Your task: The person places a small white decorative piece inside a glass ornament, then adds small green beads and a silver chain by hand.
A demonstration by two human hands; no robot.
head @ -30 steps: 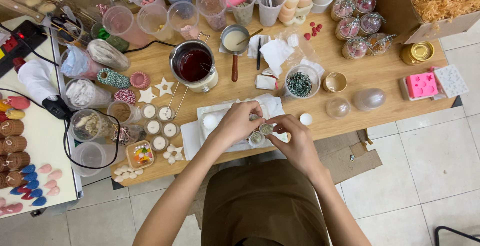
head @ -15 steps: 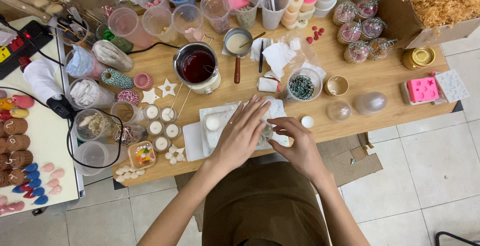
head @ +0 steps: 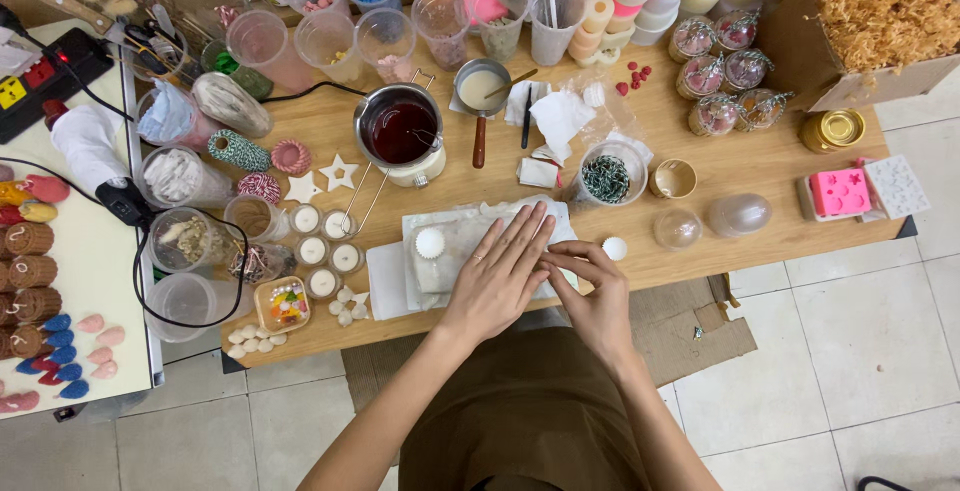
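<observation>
Head view: the long wooden counter [head: 760, 166] carries a white paper-lined rectangular tray [head: 440, 256]. The left hand [head: 505, 271] lies flat and open on it; the right hand [head: 590, 286], fingers curled, touches the left; its contents cannot be determined.

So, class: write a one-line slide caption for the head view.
Left hand flat on a white tray, right hand beside it, craft jars around.

Bright, even indoor light falls from above; shadows under the counter [head: 700, 166] stay soft. Focus is sharp throughout, with slight wide-angle bending at the edges.
</observation>
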